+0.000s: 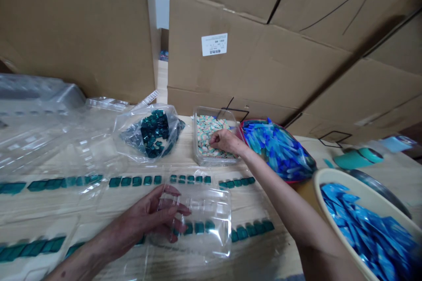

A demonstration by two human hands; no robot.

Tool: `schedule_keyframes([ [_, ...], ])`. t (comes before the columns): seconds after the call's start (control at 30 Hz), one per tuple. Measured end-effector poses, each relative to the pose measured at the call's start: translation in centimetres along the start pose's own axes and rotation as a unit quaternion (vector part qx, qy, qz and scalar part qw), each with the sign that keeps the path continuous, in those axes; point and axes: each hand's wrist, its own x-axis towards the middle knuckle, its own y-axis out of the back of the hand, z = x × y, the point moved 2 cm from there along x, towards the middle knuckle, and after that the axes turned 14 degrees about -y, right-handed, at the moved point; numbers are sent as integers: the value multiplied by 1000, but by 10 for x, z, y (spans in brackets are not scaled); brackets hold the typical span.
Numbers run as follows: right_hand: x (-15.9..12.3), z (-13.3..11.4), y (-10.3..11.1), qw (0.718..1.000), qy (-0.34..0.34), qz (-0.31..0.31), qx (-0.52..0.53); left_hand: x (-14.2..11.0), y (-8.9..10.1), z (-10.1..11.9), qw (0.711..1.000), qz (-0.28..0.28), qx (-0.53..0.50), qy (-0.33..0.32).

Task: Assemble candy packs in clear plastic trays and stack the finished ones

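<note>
Left hand [158, 213] grips a clear tray [219, 208]; right hand [228, 141] has fingertips pressed together among pale pieces [205, 129] in a tub [214, 161], any catch indiscernible. Level tray, light pinch advised.

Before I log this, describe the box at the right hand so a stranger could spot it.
Find the carton with the white label. In front of it, a clear box stands between the bag of green pieces and the blue heap. Unlike them, it holds pale pieces, under the right hand.
</note>
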Motion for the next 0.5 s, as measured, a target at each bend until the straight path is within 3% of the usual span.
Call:
schedule_keyframes([
  [0.17, 3, 6, -5, 999, -22, 24, 27, 0, 0, 2, 1000, -2, 6, 1],
  [0.5, -11, -5, -9, 991, 22, 63, -114, 1, 1, -1, 999, 26, 27, 0],
])
